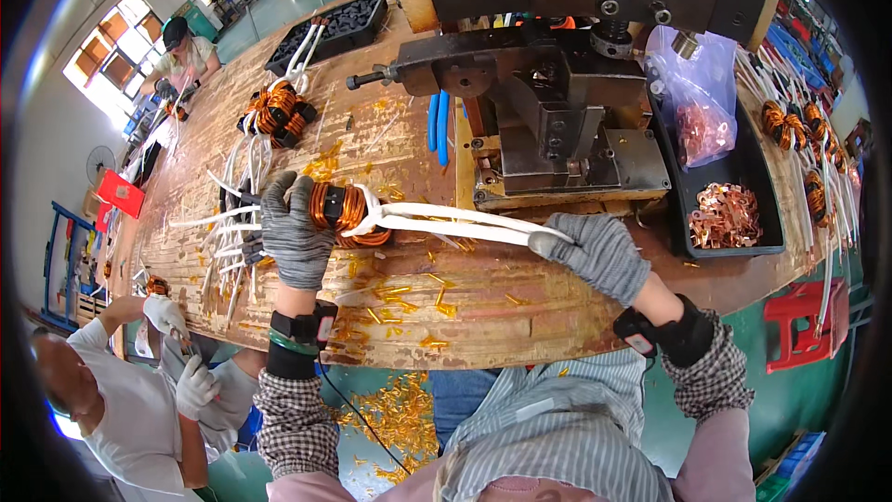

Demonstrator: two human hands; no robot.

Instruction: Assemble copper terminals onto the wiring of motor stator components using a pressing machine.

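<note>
A copper-wound coil [340,208] with white sleeved leads lies on the wooden bench in front of me. My left hand [297,228], in a grey knit glove, is closed round the coil's left side. Off to the right, my right hand [595,253] pinches the far ends of the white leads [465,222], which run nearly straight between my two hands. The tips of those leads are hidden by my right glove. Beyond the leads stands a dark metal press [548,121], apart from both hands.
More coils [276,114] with leads lie at the left. A black tray [776,247] right of the press holds copper terminals [725,217] and a plastic bag [697,98]. Small yellow tubes [395,297] litter the bench. A co-worker [130,400] sits at left; a red stool [806,325] stands right.
</note>
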